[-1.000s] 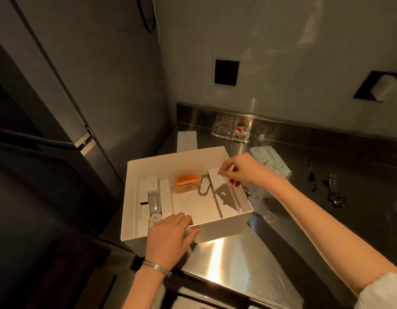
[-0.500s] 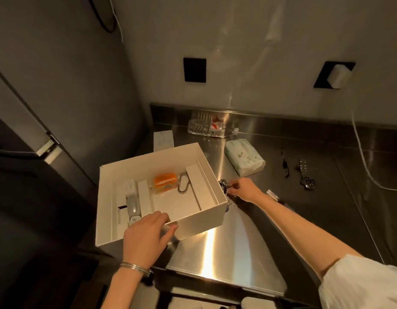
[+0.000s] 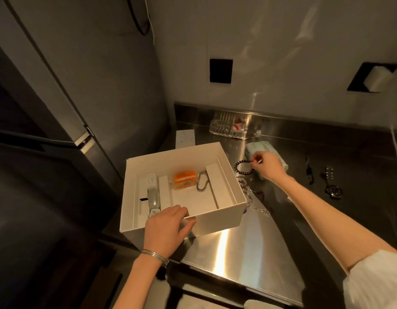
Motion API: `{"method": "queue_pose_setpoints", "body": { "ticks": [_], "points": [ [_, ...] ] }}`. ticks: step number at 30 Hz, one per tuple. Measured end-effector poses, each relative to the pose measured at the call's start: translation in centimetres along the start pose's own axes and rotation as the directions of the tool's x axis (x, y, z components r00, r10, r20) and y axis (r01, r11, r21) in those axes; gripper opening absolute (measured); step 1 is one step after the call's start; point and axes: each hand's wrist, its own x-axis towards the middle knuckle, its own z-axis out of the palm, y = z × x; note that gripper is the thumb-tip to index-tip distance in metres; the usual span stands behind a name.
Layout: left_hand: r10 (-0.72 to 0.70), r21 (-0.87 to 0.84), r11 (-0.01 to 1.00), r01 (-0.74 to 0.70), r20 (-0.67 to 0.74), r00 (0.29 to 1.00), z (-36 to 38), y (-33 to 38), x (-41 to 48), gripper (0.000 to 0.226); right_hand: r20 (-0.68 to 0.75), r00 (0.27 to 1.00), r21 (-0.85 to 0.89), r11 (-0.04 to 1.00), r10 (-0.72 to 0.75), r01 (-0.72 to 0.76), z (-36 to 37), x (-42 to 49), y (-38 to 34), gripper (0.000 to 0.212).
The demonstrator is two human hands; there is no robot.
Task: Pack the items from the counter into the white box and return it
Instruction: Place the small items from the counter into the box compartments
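The white box (image 3: 217, 218) sits open at the left end of the steel counter. Inside lie an orange case (image 3: 184, 179), a metal chain loop (image 3: 202, 181) and white gadgets (image 3: 152, 192). My left hand (image 3: 165, 228) grips the box's near wall. My right hand (image 3: 267, 165) pinches a black coiled hair tie (image 3: 241, 168) and holds it in the air just right of the box. A silver chain (image 3: 252, 200) lies on the counter beside the box's right wall.
A pale green tissue pack (image 3: 258, 147), a clear ribbed tray (image 3: 234, 127) and a white card (image 3: 185, 138) lie behind the box. A dark key-like item (image 3: 309, 172), a wristwatch (image 3: 334, 190) and a small blister strip (image 3: 329, 171) lie to the right. A fridge (image 3: 59, 108) stands left.
My right hand left the box, dropped to the counter beside it, and now lifts the black hair tie. My left hand stays on the box's near wall.
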Motion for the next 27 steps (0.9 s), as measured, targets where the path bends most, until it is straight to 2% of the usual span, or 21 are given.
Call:
{"method": "queue_pose_setpoints", "body": {
  "ticks": [3, 5, 7, 9, 12, 14, 15, 16, 17, 20, 24, 27],
  "points": [
    [0.012, 0.016, 1.000, -0.012, -0.022, 1.000, 0.0, 0.1, 0.0, 0.032, -0.052, 0.984, 0.062, 0.983, -0.169, 0.172, -3.4, 1.1, -3.5, 0.011],
    [0.015, 0.023, 1.000, -0.014, -0.034, 0.999, -0.1, 0.1, -0.1, 0.031, -0.018, 0.950, 0.047, 0.949, -0.311, 0.312, -4.1, 1.4, -6.6, 0.013],
    [0.013, 0.039, 0.999, -0.011, -0.038, 0.999, -0.1, 0.1, -0.2, 0.030, 0.082, 0.887, 0.011, 0.890, -0.454, 0.455, -3.0, 1.4, -9.7, 0.015],
    [0.005, 0.043, 0.999, -0.004, -0.032, 0.999, -0.3, 0.2, -0.2, 0.031, 0.244, 0.785, -0.075, 0.796, -0.569, 0.600, -0.4, 1.7, -12.0, 0.013],
    [-0.015, 0.038, 0.999, 0.016, -0.023, 1.000, -0.6, 0.4, -0.2, 0.030, 0.491, 0.663, -0.310, 0.597, -0.565, 0.740, 4.1, 2.2, -13.9, 0.014],
    [-0.020, 0.027, 0.999, 0.020, -0.020, 1.000, -0.8, 0.5, -0.2, 0.029, 0.565, 0.636, -0.434, 0.467, -0.525, 0.770, 6.4, 2.4, -14.1, 0.013],
    [-0.025, 0.028, 0.999, 0.025, -0.017, 1.000, -0.8, 0.5, -0.2, 0.029, 0.576, 0.648, -0.478, 0.438, -0.499, 0.762, 7.2, 2.6, -13.9, 0.012],
    [-0.032, 0.032, 0.999, 0.032, -0.014, 0.999, -0.9, 0.5, -0.2, 0.029, 0.577, 0.671, -0.510, 0.436, -0.465, 0.741, 7.8, 2.7, -13.7, 0.013],
    [-0.039, 0.034, 0.999, 0.039, -0.012, 0.999, -0.9, 0.5, -0.2, 0.029, 0.573, 0.706, -0.523, 0.477, -0.416, 0.706, 8.5, 3.2, -13.2, 0.014],
    [-0.048, 0.024, 0.999, 0.049, -0.011, 0.999, -0.6, 0.3, -0.3, 0.028, 0.522, 0.803, -0.477, 0.683, -0.286, 0.553, 10.3, 4.1, -11.6, 0.019],
    [-0.041, 0.030, 0.999, 0.043, -0.037, 0.998, -0.2, 0.2, -0.2, 0.027, 0.545, 0.811, -0.436, 0.755, -0.212, 0.490, 11.4, 4.3, -11.1, 0.019],
    [-0.028, 0.022, 0.999, 0.029, -0.058, 0.998, 0.0, 0.2, -0.1, 0.026, 0.614, 0.774, -0.436, 0.750, -0.156, 0.497, 11.7, 5.1, -9.8, 0.019]
  ]
}}
